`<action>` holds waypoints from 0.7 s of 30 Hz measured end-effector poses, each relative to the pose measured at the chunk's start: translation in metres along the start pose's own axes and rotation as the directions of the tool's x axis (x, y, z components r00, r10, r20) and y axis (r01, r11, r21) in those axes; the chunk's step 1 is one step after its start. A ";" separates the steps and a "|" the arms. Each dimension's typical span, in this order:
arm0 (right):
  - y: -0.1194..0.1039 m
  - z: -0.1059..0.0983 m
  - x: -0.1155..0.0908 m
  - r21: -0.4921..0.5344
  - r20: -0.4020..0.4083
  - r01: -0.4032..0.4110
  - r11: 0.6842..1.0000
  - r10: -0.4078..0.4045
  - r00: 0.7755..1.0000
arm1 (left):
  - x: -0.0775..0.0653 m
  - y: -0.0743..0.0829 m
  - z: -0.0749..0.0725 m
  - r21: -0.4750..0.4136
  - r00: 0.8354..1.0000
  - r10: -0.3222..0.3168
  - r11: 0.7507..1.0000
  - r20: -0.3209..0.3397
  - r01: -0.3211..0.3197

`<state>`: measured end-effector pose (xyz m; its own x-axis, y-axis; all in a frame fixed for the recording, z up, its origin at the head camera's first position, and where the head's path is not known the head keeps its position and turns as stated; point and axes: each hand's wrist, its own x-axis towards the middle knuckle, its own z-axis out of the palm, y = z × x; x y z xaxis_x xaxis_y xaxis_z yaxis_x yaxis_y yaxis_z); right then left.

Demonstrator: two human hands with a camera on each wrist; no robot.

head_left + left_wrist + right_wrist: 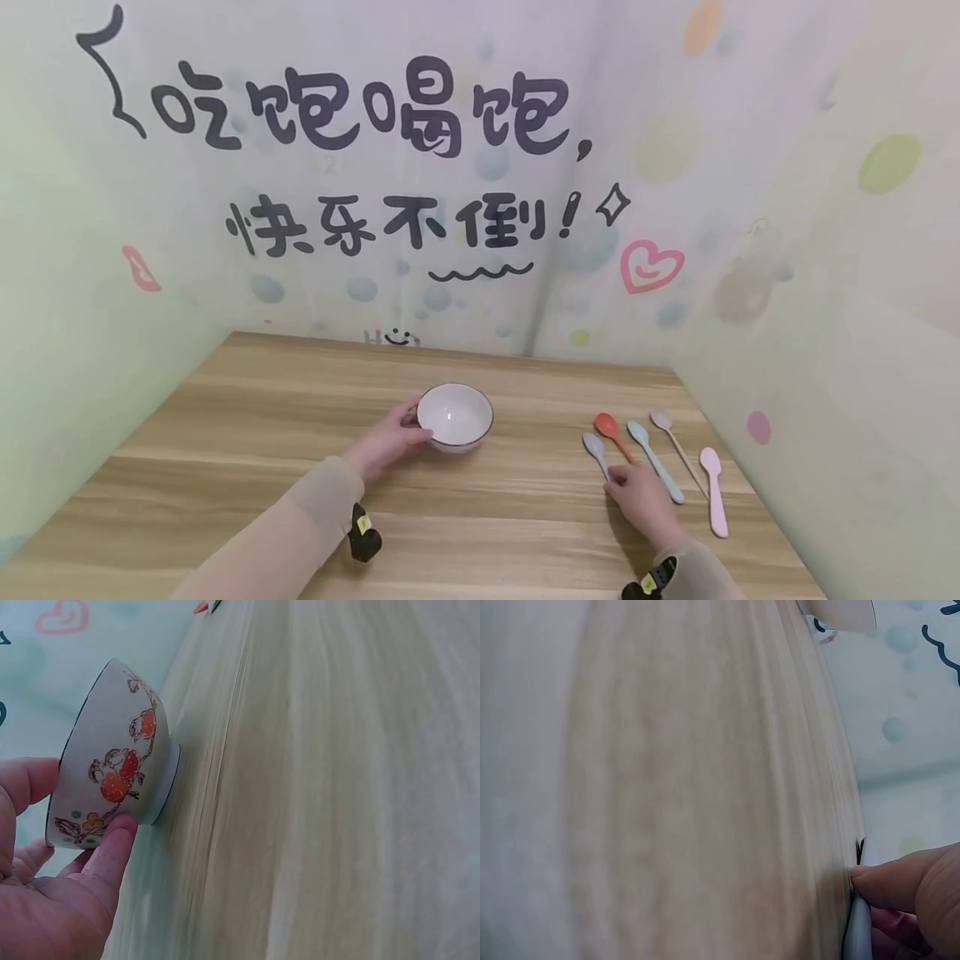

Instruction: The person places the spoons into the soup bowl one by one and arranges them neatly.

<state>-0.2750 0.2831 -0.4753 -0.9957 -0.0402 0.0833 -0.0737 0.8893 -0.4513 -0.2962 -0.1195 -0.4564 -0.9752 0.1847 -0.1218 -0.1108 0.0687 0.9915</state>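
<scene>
A white bowl [454, 412] with a dark rim stands upright on the wooden table, and painted orange-red fruit decorates its outside [124, 769]. My left hand [386, 442] holds it from the left side, the thumb at the rim and other fingers against the outer wall. At the right, my right hand [643, 500] pinches the handle of a lavender spoon [595, 447] whose bowl end points away from me. In the right wrist view the thumb [889, 881] presses on that spoon's handle [859, 930]. The remaining fingers are partly hidden there.
Close to my right hand lie a red spoon [607, 426], a mint-green spoon [655, 460], a grey spoon [662, 418] with a tan handle and a pink spoon [714, 492]. White walls [750, 208] with printed lettering and dots border the table [300, 375] behind and on both sides.
</scene>
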 end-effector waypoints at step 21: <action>-0.001 -0.001 -0.003 0.014 -0.014 0.003 1.000 -0.003 1.000 | -0.015 -0.002 0.026 0.028 0.998 0.008 1.000 0.065 -0.010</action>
<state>-0.2720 0.2824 -0.4745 -0.9947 -0.0362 0.0967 -0.0772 0.8825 -0.4638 -0.2762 -0.0974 -0.4574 -0.9616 0.2486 -0.1164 -0.0957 0.0940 0.9910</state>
